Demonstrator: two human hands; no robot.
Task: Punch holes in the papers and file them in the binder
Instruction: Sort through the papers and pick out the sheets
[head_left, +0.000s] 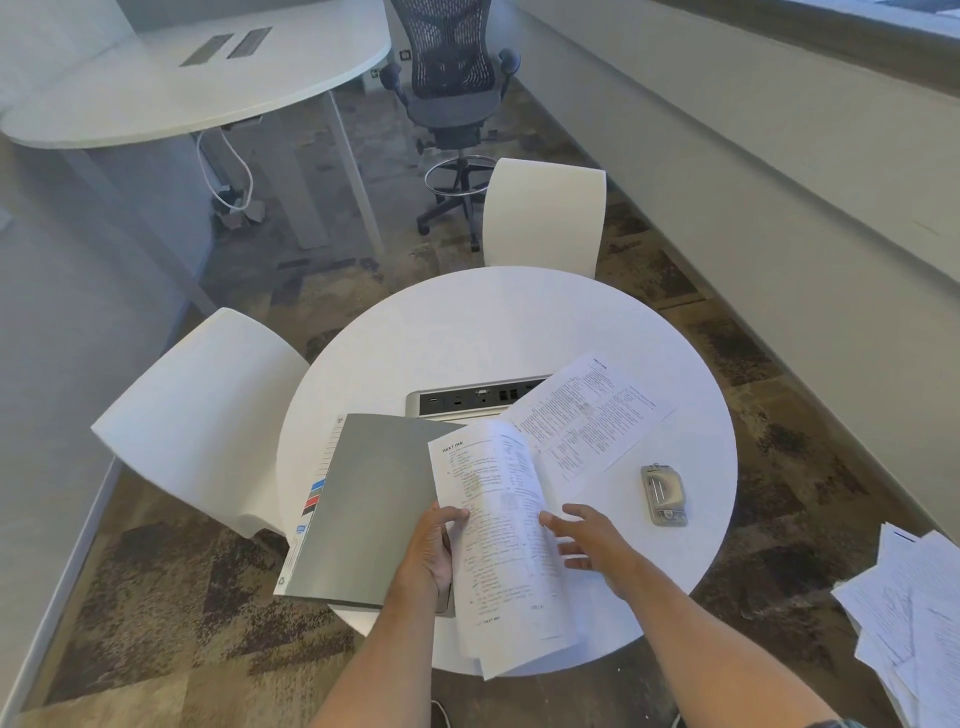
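Observation:
A grey binder (363, 509) lies on the left part of the round white table (519, 322), its cover tilted up, coloured index tabs showing along its left edge. A bundle of printed papers (498, 545) rests beside it on the right, bowed upward. My left hand (434, 551) pinches the left edge of this bundle, thumb on top. My right hand (587, 540) hovers over the bundle's right edge with fingers spread, holding nothing. A separate printed sheet (587, 415) lies farther back. A grey hole punch (664, 493) sits to the right, apart from both hands.
A power and data socket strip (467, 400) is set into the table centre, partly under the sheet. White chairs stand at the left (197, 415) and far side (545, 213). A loose heap of papers (914, 613) lies at the right edge of view.

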